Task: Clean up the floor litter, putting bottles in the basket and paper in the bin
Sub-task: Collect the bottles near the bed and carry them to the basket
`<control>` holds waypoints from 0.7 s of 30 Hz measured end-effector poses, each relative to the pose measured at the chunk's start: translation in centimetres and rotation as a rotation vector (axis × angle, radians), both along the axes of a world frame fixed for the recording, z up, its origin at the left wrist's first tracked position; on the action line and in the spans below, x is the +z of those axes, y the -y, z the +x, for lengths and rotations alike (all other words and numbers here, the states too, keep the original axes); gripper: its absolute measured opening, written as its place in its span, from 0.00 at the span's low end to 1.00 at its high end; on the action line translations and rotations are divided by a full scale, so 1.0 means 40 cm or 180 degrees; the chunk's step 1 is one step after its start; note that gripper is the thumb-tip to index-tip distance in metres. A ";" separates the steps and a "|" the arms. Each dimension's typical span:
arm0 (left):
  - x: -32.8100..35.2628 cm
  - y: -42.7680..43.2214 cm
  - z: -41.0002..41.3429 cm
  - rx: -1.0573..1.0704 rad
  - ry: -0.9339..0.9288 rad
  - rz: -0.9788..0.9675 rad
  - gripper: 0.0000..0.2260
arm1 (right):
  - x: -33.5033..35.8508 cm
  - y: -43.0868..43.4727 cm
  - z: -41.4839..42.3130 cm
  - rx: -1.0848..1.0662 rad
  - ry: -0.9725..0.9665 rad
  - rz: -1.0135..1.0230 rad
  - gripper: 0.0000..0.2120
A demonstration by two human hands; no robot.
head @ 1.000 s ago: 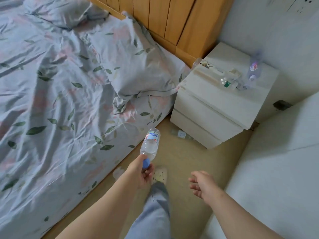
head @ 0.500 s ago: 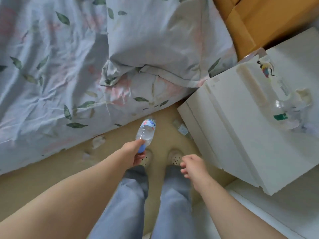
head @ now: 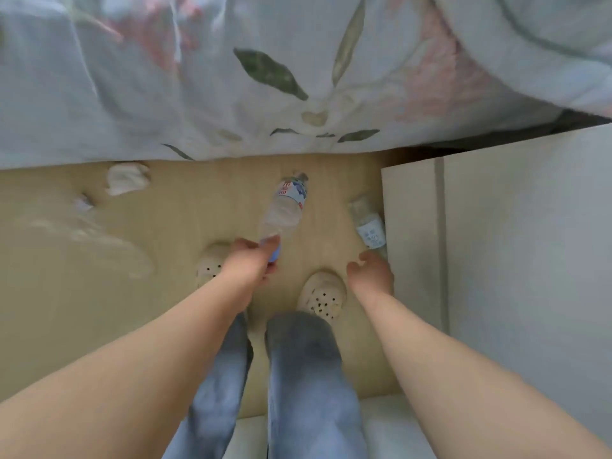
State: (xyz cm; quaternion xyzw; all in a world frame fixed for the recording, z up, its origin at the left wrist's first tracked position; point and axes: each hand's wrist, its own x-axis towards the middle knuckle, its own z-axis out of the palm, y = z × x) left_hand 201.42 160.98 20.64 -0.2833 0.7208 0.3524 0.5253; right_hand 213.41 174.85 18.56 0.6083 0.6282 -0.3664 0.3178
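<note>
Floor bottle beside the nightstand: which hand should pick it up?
Right. The right hand is empty and open, its fingers close to the floor bottle lying next to the white nightstand. The left hand is occupied, gripping a clear water bottle by its blue-capped end.

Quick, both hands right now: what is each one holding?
Left hand: closed on the water bottle, near its cap end.
Right hand: open, empty, next to the floor bottle.
</note>
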 end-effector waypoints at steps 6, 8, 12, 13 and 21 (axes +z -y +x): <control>-0.176 0.045 0.011 -0.0551 -0.0358 0.0388 0.13 | -0.241 -0.077 -0.009 0.0569 0.0126 0.0489 0.24; -0.216 0.057 0.014 -0.0548 -0.0216 0.0357 0.09 | -0.307 -0.101 0.000 0.0359 0.0165 0.0742 0.24; -0.272 0.066 0.010 -0.0301 -0.0054 0.0284 0.05 | -0.407 -0.093 0.020 0.0748 0.0421 0.1121 0.28; -0.280 0.066 0.008 -0.0236 -0.0048 0.0275 0.05 | -0.423 -0.084 0.022 0.0858 0.0546 0.1205 0.29; -0.310 0.093 0.021 -0.0040 0.0153 0.0208 0.16 | -0.476 -0.038 0.039 0.0989 0.0690 0.1152 0.33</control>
